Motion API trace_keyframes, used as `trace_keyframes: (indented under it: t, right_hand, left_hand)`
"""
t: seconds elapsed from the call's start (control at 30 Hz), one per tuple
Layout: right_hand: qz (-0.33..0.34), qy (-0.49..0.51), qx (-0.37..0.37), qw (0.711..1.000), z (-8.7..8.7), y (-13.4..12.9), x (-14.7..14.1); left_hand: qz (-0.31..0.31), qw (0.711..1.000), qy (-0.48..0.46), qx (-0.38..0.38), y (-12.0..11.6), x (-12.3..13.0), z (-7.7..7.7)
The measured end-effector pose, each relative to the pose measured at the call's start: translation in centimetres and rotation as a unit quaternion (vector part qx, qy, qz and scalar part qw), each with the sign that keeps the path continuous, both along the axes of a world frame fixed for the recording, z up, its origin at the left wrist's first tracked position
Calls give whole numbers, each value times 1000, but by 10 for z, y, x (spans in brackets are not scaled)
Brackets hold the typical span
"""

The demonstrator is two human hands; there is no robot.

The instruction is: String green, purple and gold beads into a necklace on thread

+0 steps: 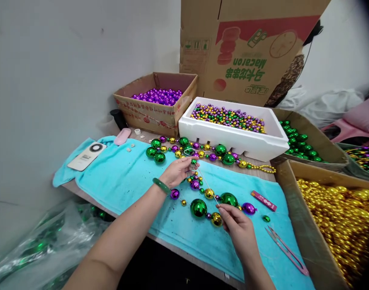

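Note:
My left hand (180, 171), with a green bangle on the wrist, pinches a small green bead (194, 162) between thumb and fingertips. A thin, straight pale strand (206, 179) runs from that bead down to my right hand (237, 223), whose thumb and fingers are closed on its lower end. Whether it is thread or wire, I cannot tell. Beneath lie strung beads, among them a large green ball (198, 208), a gold ball (209, 193) and a purple ball (194, 184). A purple bead (174, 194) rests close to my left wrist.
On the turquoise towel (124, 185) are pink thread snips (288, 251), a red packet (263, 200) and a phone (87, 156). Finished-looking bead strands (228, 159) lie behind. A white foam box (232, 139) and cardboard boxes of purple, green and gold beads (338, 225) surround the table.

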State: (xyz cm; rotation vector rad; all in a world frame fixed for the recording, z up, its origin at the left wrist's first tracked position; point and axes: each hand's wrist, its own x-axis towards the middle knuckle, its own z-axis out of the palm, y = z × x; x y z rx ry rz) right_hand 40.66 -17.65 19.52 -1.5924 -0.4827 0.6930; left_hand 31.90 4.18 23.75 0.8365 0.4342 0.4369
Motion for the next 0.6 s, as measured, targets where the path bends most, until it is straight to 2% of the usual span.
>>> trace_keyframes:
  t: [0.43,0.6]
  right_hand:
    - [-1,-10,-4,1000,6,0,-6]
    - [5,-8,-6,1000,7,0,-6]
  left_hand:
    - [7,1000,-17,10,0,-8,0]
    - [7,999,-30,-25,1,-8,-1]
